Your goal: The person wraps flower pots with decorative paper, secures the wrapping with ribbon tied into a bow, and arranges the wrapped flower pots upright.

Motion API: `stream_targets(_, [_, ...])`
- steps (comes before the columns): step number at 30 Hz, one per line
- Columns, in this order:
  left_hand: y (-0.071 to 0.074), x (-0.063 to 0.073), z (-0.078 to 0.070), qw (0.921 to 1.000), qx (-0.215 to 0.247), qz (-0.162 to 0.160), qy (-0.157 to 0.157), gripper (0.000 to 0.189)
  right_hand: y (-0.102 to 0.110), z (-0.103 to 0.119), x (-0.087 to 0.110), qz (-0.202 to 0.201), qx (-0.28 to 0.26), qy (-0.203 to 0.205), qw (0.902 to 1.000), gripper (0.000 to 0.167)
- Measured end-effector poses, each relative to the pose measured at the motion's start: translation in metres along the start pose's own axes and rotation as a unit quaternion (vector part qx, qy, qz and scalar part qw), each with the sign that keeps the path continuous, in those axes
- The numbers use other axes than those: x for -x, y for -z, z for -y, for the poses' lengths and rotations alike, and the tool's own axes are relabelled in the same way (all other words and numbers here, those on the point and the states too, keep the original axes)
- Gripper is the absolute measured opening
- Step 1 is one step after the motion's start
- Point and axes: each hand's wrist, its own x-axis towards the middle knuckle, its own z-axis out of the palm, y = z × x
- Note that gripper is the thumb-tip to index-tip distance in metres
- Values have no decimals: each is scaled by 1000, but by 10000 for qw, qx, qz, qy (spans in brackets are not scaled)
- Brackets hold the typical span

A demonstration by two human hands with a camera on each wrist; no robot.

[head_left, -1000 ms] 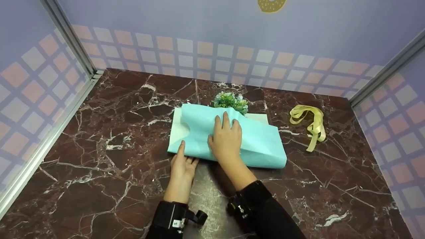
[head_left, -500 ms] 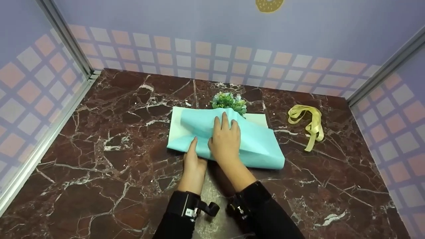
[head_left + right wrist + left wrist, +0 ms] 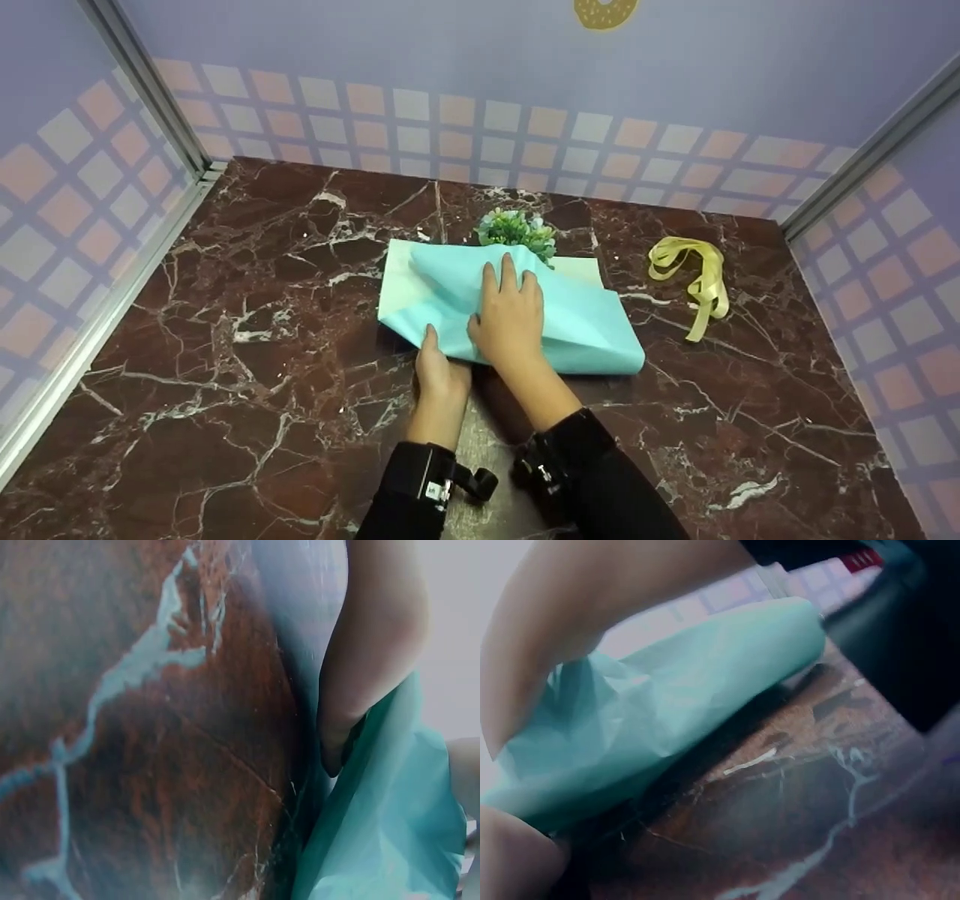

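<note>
A sheet of turquoise wrapping paper (image 3: 589,322), pale on its inner side (image 3: 405,274), lies folded over a bunch of small green and white flowers (image 3: 517,231). Only the flower heads show past its far edge; whatever is inside is covered. My right hand (image 3: 511,322) presses on top of the fold with its fingers spread. At the near edge my left hand (image 3: 444,379) holds the paper, thumb on top and fingers hidden beneath. Creases run through the paper (image 3: 667,690) in the left wrist view. The right wrist view shows the left hand (image 3: 379,637) against the paper's edge.
A loosely looped yellow ribbon (image 3: 709,281) lies to the right of the paper. Brown marbled tabletop (image 3: 187,420) surrounds everything. Purple panels with a checked pattern (image 3: 480,131) close off the back and both sides.
My left hand has moved right along the near edge, and the paper's left near corner now slants more. The far-left flap has dropped slightly. My right hand has stayed in place.
</note>
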Motion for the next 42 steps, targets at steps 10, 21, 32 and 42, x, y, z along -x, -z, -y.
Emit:
stream_targets(10, [0,4,8,9943,-645,815,-253,53,2,-10,3,300,-615,-111,9976,80])
stream_targets(21, [-2,3,15,9753,-1461,1632,-277,54,5,-23,14,370,-1296,138,9908,87])
stream_targets(32, [-6,3,20,9561,-2327,1698,-530,53,8,-39,14,699,-1941,394,9777,88])
stream_targets(42, [-10,5,15,8905,-3983,2123,-570,58,14,-55,16,926,-2887,412,9520,74])
